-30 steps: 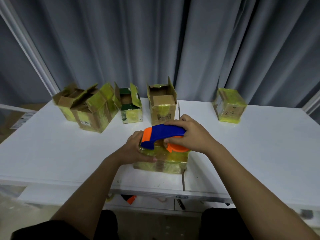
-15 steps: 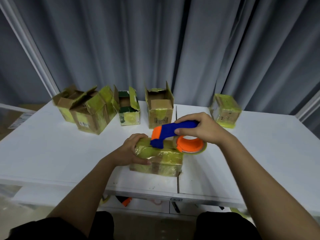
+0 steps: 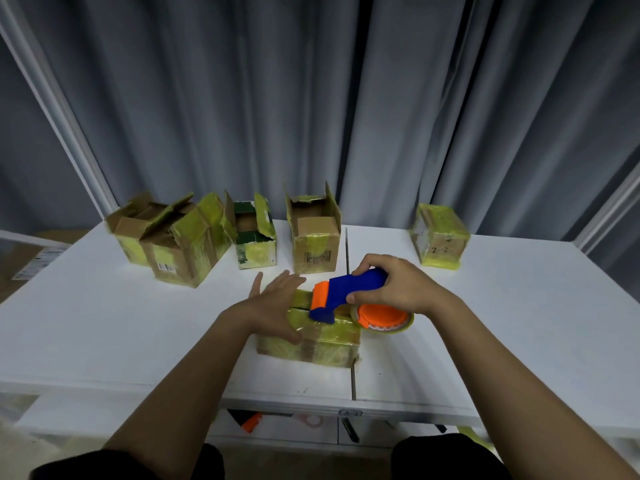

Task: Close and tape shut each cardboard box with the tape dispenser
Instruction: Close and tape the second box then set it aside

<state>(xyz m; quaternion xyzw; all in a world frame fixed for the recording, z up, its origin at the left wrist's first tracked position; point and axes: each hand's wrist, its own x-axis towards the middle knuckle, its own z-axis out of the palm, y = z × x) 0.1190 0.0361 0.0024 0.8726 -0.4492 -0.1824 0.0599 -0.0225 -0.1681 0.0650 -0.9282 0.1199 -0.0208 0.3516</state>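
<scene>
head view. the white surface fills the lower half of the frame, with grey curtains behind it.

near box: lies at lower centre, flaps down, wrapped in yellowish tape, beside the seam in the surface.

left hand: grip released, fingers straight and spread, palm resting on the left part of the near box top.

right hand: grip clenched round the blue handle of the tape dispenser. the dispenser's orange-and-blue head sits on the top of the near box at centre; its orange roll hangs past the box's right edge.

back row, left to right across mid frame:
- two open boxes at left, touching each other, flaps up.
- open green-lined box, flaps up, just right of them.
- open brown box at centre, flaps up, barcode label on its front.
- taped box at right, closed, marked "2-2", well apart from the others.

a shelf under the surface holds small items, one orange; they are too blurred to name.
</scene>
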